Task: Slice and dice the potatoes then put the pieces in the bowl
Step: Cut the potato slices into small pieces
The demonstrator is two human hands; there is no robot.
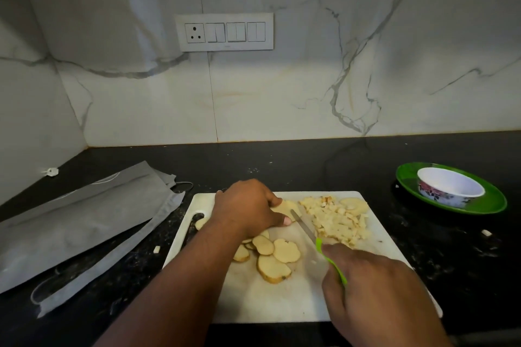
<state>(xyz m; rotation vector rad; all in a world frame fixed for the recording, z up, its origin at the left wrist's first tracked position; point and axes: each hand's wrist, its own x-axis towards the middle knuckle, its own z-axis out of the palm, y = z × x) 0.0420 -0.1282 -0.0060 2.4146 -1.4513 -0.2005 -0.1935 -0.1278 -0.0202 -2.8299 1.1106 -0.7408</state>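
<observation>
Pale potato slice [286,207] pinned under left fingers [275,201], beside knife [306,227]

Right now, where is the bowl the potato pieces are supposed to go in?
In the head view, the bowl sits on a green plate at the right of the dark counter, beyond the cutting board's far right corner.
</observation>
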